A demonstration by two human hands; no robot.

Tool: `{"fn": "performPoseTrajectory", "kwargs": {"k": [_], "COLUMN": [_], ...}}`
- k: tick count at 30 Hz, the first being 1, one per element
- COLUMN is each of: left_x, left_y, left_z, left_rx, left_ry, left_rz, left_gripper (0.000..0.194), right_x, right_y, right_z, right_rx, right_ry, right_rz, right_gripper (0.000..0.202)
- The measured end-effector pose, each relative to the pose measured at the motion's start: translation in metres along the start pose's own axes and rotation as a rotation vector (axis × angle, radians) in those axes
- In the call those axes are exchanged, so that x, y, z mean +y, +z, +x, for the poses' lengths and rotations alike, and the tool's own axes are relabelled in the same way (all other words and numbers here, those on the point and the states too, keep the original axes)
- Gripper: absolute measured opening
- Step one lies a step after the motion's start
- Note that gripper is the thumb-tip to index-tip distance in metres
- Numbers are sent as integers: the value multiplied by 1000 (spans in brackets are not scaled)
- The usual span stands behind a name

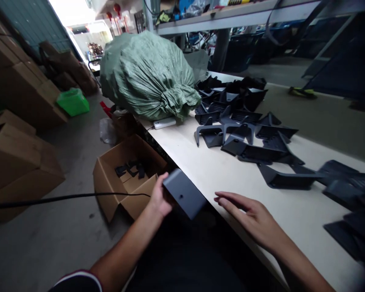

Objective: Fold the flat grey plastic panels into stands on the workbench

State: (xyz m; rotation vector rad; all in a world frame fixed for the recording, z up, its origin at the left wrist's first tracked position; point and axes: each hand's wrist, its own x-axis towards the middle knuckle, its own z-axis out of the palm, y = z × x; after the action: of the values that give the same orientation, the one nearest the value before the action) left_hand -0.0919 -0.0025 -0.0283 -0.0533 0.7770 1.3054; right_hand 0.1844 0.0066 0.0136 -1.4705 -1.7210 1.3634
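Grey part (187, 194), one: held at the edge of the worktop (185, 142); holed face toward the viewer, long axis slanting from upper left to lower right, roughly along that edge. Left hand (162, 196): grasping the part's upper-left end, forearm rising from below; fingers beneath apparently curled, largely hidden. Right hand (249, 215): holding nothing, fingers extended toward the part.

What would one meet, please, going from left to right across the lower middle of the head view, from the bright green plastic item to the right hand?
Bright green plastic item, open cardboard box, left hand, dark grey part, right hand.
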Motion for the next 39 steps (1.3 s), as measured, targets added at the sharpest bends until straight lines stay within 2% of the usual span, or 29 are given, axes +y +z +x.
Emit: {"fn": "performPoseTrajectory", "kwargs": {"k": [3, 4, 5, 7, 10, 13, 16, 22, 27, 31, 34, 39], "left_x": [50, 59, 62, 49, -4, -55, -79, -85, -83, -69, -60, -60], "left_y": [-2, -2, -3, -2, 2, 7, 9, 2, 5, 22, 41, 65], "left_z": [-4, -6, -8, -11, -11, -9, -7, -2, 1, 19, 37, 72], "left_rx": [89, 85, 68, 21, -42, -117, -193, -154, -153, -190, -214, -220], "left_ry": [396, 485, 514, 404, 3, -177, -238, -129, 3, 134, 242, 345], "left_rz": [-306, -364, -387, -354, -187, 9, 232, 451, 584, 644, 699, 788], "left_gripper": [31, 36, 41, 48, 55, 53, 49, 42, 42, 45, 48, 55], "right_x": [6, 7, 9, 14, 26, 43, 56, 63, 72, 85, 96, 117], "right_y": [-16, -21, -26, -31, -32, -36, -48, -70, -78, -80, -70, -53], "right_z": [6, 7, 9, 11, 17, 21, 19, 8, 18, 31, 35, 35], "right_rx": [29, 31, 40, 79, 141, 194, 267, 528, 575, 521, 497, 527], "right_ry": [19, 31, 44, 68, 102, 137, 159, 112, 113, -3, -32, -80], "right_rz": [32, 59, 84, 123, 160, 188, 191, 209, 265, 197, 215, 214], "right_gripper": [59, 61, 63, 68, 76, 80, 77, 51, 68, 64, 61, 56]}}
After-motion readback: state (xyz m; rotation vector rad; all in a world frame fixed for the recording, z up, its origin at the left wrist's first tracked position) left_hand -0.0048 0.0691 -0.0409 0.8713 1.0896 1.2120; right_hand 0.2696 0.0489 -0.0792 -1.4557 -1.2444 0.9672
